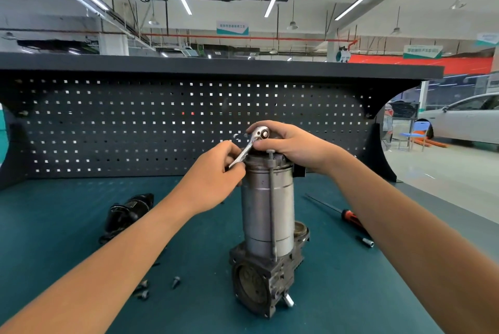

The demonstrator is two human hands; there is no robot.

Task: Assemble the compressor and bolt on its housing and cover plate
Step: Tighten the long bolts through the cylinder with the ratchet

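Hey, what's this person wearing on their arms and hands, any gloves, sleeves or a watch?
The left hand and right hand are ungloved, no rings visible. Both forearms are bare to the frame's edge: no sleeves, watch or wristband.

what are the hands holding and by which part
A ratchet wrench atop the compressor: the left hand grips its handle, the right hand holds its head.
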